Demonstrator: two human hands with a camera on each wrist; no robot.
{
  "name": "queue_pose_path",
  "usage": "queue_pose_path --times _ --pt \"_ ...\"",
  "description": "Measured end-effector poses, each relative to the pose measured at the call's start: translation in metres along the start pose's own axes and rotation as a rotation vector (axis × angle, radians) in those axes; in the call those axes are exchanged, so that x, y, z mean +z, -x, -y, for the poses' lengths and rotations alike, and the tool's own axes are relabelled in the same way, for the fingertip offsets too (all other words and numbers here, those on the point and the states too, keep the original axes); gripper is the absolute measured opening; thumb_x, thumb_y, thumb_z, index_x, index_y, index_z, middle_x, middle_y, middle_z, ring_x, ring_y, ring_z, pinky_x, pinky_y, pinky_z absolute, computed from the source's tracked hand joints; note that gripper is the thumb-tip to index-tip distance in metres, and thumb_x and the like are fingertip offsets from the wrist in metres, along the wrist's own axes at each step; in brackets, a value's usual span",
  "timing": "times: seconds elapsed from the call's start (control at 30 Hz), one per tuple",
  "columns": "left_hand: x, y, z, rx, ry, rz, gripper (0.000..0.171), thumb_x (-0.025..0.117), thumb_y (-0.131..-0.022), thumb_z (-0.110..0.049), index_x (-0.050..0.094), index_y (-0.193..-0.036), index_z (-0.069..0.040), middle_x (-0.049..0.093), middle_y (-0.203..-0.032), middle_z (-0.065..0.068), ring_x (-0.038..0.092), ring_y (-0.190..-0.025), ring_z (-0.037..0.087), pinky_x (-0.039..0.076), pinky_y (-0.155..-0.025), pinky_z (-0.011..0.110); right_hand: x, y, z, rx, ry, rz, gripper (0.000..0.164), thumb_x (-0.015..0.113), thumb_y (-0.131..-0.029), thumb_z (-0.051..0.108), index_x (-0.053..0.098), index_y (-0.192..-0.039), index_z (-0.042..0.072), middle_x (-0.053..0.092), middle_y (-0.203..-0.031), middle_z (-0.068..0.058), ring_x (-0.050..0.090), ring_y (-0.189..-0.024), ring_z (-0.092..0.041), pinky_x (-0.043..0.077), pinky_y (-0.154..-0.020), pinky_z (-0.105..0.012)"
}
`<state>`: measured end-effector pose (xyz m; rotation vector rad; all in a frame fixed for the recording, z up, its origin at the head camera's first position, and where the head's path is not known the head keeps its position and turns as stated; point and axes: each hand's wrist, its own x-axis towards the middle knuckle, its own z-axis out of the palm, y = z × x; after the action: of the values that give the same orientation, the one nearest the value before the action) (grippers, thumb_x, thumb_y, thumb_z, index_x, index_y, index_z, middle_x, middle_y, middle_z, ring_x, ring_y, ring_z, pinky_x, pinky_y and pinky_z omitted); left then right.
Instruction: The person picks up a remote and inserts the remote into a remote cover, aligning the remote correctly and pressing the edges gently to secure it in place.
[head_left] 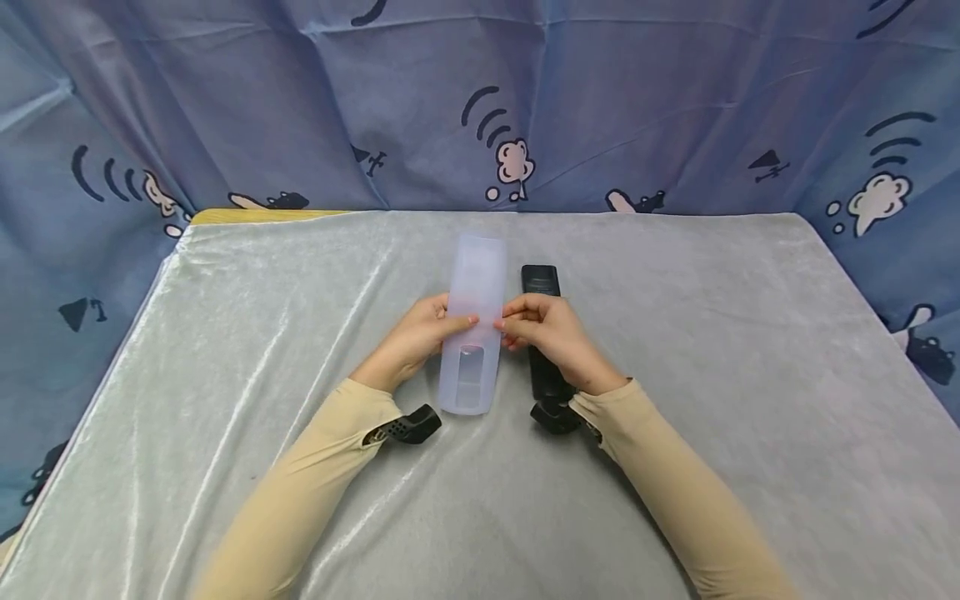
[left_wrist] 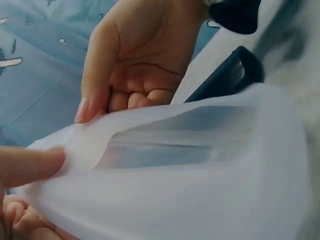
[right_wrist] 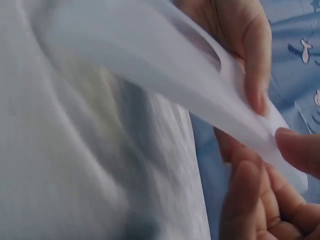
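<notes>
A translucent white remote control cover (head_left: 478,271), long and soft-looking, is held upright lengthwise in front of me by both hands. My left hand (head_left: 412,340) grips its left edge, thumb on the front face and fingers behind. At the opposite edge, my right hand (head_left: 553,333) pinches the cover between thumb and fingers. An oblong cutout opens in the cover's lower part, seen large in the left wrist view. Partly hidden under the right hand and wrist, a black remote control (head_left: 541,280) lies on the cloth; its dark end (left_wrist: 225,75) shows behind the cover in the left wrist view.
A pale grey, creased cloth (head_left: 712,333) covers the table, with a yellow edge (head_left: 262,216) at the back left. Blue patterned curtains (head_left: 637,100) hang behind and at both sides. Black camera mounts (head_left: 415,425) sit at the wrists, below long tan sleeves (head_left: 300,492).
</notes>
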<state>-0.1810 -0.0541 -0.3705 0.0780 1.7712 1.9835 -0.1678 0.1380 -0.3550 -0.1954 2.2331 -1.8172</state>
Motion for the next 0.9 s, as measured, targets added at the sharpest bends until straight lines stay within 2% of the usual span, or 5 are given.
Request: queue_pose_path --times 0.17,0.33,0.5,0.77,0.9 --pt "0.006 -0.009 0.009 0.005 0.181 -0.024 0.035 0.044 -0.097 0.000 0.040 -0.130 0.012 0.054 -0.125 0.027 0.063 -0.097 0.020 0.051 -0.088 0.036 -0.026 0.006 -0.008 0.047 0.099 -0.052 0.024 0.062 -0.089 0.006 0.060 -0.105 -0.012 0.066 -0.090 -0.017 0.063 -0.072 -0.014 0.054 -0.067 -0.027" --pt "0.001 -0.012 0.017 0.015 0.308 -0.028 0.039 0.038 -0.099 0.001 0.034 -0.137 0.010 0.044 -0.135 0.030 0.052 -0.119 0.034 0.047 -0.094 0.038 -0.051 0.015 -0.017 0.104 0.190 -0.080 0.023 0.064 -0.089 0.011 0.060 -0.100 -0.010 0.065 -0.084 -0.009 0.061 -0.069 -0.013 0.054 -0.065 -0.027" --pt "-0.002 -0.012 0.019 0.027 0.337 -0.036 0.040 0.039 -0.099 0.001 0.033 -0.138 0.009 0.043 -0.135 0.030 0.052 -0.119 0.032 0.047 -0.095 0.037 -0.060 0.017 -0.022 0.169 0.336 -0.086 0.027 0.068 -0.087 0.016 0.057 -0.098 -0.006 0.062 -0.077 -0.006 0.056 -0.065 -0.013 0.051 -0.062 -0.027" --pt "-0.001 -0.012 0.022 0.024 0.326 -0.052 0.038 0.040 -0.099 0.001 0.035 -0.135 0.011 0.044 -0.135 0.030 0.060 -0.107 0.021 0.048 -0.094 0.034 -0.052 0.015 -0.026 0.208 0.671 -0.114 0.057 0.074 -0.080 0.038 0.057 -0.111 -0.008 0.060 -0.081 -0.009 0.054 -0.067 -0.018 0.046 -0.062 -0.028" --pt "-0.002 -0.013 0.022 0.029 0.327 -0.055 0.038 0.040 -0.099 0.001 0.035 -0.135 0.012 0.044 -0.135 0.031 0.059 -0.107 0.021 0.047 -0.094 0.035 -0.046 0.011 -0.025 0.206 0.698 -0.114 0.059 0.075 -0.078 0.039 0.057 -0.108 -0.008 0.058 -0.075 -0.006 0.051 -0.067 -0.017 0.042 -0.062 -0.028"
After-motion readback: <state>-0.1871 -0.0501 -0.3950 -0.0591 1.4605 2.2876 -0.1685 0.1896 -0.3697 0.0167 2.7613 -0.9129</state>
